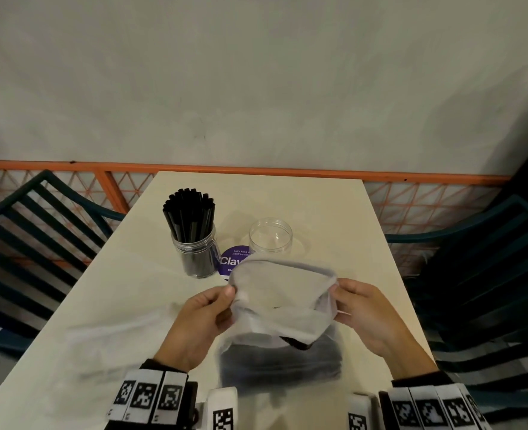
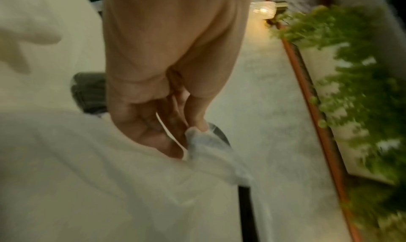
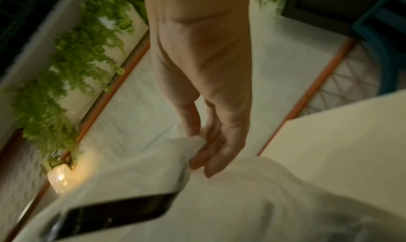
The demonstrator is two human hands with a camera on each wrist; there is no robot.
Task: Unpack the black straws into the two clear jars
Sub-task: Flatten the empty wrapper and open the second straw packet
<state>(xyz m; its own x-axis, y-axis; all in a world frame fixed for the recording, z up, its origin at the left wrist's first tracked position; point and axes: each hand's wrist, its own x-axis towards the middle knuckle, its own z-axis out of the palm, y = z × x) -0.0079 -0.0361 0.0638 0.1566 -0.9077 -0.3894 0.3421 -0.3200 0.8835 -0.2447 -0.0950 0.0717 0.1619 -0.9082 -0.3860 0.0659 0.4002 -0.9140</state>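
A translucent white plastic bag [image 1: 282, 308] stands at the near middle of the table, with a dark bundle of black straws [image 1: 281, 358] showing through its lower part. My left hand [image 1: 206, 311] pinches the bag's left rim between thumb and fingers [image 2: 173, 132]. On the other side my right hand [image 1: 359, 308] pinches the right rim [image 3: 197, 146], and the mouth is pulled wide between them. Behind the bag, a clear jar [image 1: 196, 252] packed with upright black straws [image 1: 189, 212] stands on the left. An empty clear jar [image 1: 270, 235] stands on the right.
A purple round sticker [image 1: 230, 260] lies on the cream table [image 1: 107, 305] between the jars. Dark teal slatted chairs [image 1: 36, 231] flank the table on both sides. An orange lattice railing [image 1: 256, 170] runs along the far edge below a grey wall.
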